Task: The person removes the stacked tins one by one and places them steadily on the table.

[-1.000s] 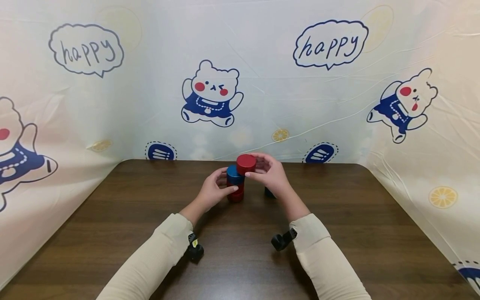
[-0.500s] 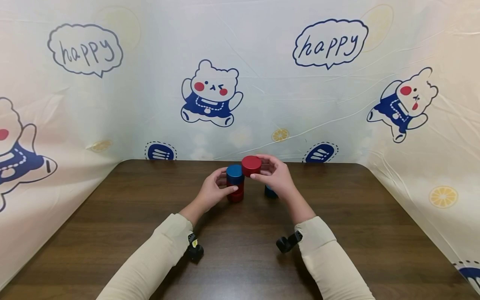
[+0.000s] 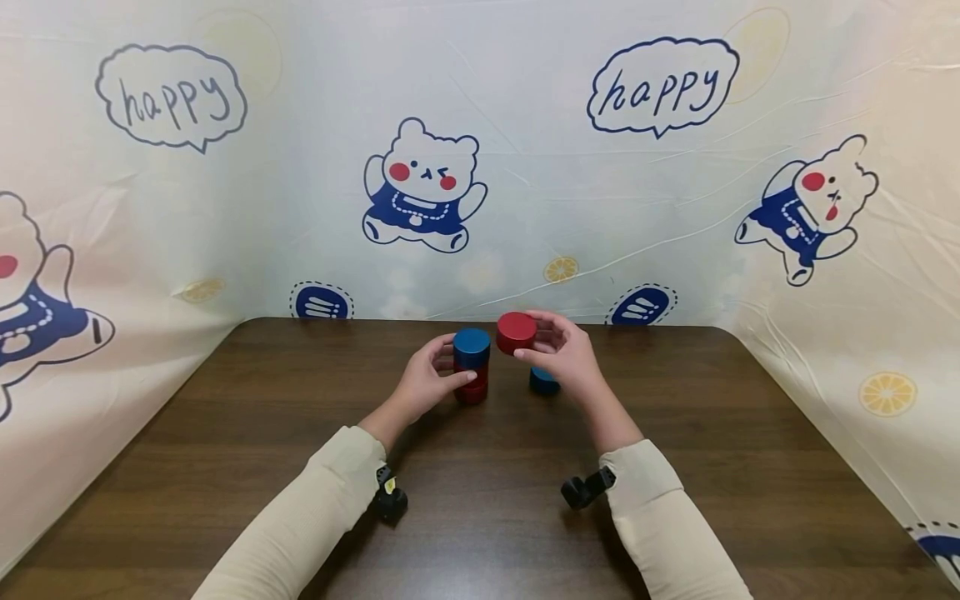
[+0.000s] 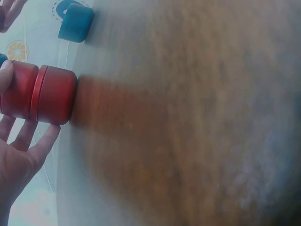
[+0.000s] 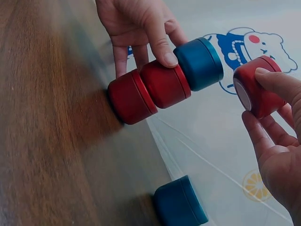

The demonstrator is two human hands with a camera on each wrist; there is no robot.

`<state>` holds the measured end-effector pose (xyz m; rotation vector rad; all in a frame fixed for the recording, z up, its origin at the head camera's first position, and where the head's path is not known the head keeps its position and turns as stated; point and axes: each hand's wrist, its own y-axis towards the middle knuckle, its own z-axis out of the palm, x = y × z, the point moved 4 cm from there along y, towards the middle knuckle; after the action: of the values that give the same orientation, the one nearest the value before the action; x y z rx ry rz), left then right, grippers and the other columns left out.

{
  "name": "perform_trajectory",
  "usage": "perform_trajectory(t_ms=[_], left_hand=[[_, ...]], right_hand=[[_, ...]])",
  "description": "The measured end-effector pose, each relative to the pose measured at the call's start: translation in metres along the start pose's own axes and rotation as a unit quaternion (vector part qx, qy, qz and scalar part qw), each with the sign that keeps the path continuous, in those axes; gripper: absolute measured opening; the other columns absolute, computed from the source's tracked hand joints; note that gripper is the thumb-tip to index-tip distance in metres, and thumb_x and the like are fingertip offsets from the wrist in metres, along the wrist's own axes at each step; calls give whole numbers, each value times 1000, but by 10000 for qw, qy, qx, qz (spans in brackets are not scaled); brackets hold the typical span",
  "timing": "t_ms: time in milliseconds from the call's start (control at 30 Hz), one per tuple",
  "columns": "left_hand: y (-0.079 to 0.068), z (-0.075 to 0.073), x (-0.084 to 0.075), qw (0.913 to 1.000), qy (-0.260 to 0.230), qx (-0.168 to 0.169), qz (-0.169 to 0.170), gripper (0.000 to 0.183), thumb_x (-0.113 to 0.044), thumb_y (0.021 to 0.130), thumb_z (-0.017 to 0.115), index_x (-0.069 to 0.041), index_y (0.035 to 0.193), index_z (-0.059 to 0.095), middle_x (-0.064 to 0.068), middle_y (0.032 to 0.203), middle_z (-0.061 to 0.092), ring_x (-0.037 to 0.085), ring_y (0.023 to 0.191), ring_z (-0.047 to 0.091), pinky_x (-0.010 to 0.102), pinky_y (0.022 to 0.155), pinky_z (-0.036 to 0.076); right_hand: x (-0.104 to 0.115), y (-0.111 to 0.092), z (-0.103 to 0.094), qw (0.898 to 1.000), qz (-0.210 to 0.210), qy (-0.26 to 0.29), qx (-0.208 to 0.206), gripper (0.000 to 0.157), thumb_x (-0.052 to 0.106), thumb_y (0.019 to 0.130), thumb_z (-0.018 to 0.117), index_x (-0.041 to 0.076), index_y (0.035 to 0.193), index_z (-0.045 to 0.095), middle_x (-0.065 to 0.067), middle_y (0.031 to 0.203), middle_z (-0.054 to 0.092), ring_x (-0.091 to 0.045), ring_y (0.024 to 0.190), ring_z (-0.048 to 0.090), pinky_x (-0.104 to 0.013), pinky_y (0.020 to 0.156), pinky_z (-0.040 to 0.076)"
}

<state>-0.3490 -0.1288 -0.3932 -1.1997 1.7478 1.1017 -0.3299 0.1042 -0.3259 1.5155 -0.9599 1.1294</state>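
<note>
Three small round lidded tins stand in a stack on the table: two red tins (image 5: 133, 96) below and a blue tin (image 5: 199, 64) on top. My left hand (image 3: 423, 383) holds the stack from the left, its thumb on the middle red tin and fingers behind. To the right of the stack's top, my right hand (image 3: 562, 350) pinches another red tin (image 3: 517, 332) between thumb and fingers, in the air and apart from the stack. A second blue tin (image 3: 543, 381) stands on the table below my right hand, partly hidden by it in the head view.
The brown wooden table (image 3: 480, 517) spreads toward me and to both sides. A printed cloth (image 3: 525, 192) with bears and lettering hangs behind its far edge. Small black wrist cameras are strapped at both sleeves (image 3: 277, 517).
My right hand has moved the red tin rightward and slightly down, away from above the blue tin on the stack. More of the standing blue tin shows. My left hand stays in place.
</note>
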Motion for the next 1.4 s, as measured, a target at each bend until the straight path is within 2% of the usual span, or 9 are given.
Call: perform_trajectory(t_ms=[100, 267, 500, 900, 1400], left_hand=[[0, 0, 0, 10000, -16, 1, -18, 63, -18, 85, 78, -15, 140, 48, 12, 134, 55, 33, 119, 56, 49, 97, 48], [0, 0, 1, 10000, -2, 2, -59, 63, -19, 85, 78, -15, 140, 48, 11, 134, 55, 32, 119, 56, 49, 97, 48], [0, 0, 0, 10000, -14, -5, -83, 64, -19, 85, 78, -15, 141, 47, 12, 135, 55, 33, 120, 55, 50, 97, 47], [0, 0, 0, 10000, -44, 9, -82, 64, -18, 85, 78, -15, 141, 47, 12, 135, 55, 33, 120, 55, 50, 97, 48], [0, 0, -1, 10000, -19, 27, -63, 64, -19, 85, 78, -14, 141, 47, 12, 136, 54, 33, 121, 55, 50, 98, 47]], right_hand=[[-12, 4, -6, 10000, -11, 87, -44, 61, -3, 81, 76, 4, 137, 52, -15, 134, 53, -29, 120, 52, -27, 93, 50], [-19, 1, -11, 9999, -84, 27, -103, 61, 0, 81, 78, 7, 136, 53, -13, 132, 54, -28, 120, 53, -26, 92, 50], [-22, -3, -20, 9996, -118, -121, -214, 59, 1, 80, 79, 9, 134, 56, -10, 130, 56, -25, 117, 55, -26, 92, 51], [-29, -9, -33, 9992, -157, -202, -311, 60, -2, 79, 79, 7, 133, 56, -14, 129, 57, -26, 117, 56, -24, 91, 50], [-34, -16, -50, 9985, 68, -359, -415, 61, 0, 78, 80, 6, 134, 55, -17, 128, 57, -27, 116, 56, -26, 94, 49]])
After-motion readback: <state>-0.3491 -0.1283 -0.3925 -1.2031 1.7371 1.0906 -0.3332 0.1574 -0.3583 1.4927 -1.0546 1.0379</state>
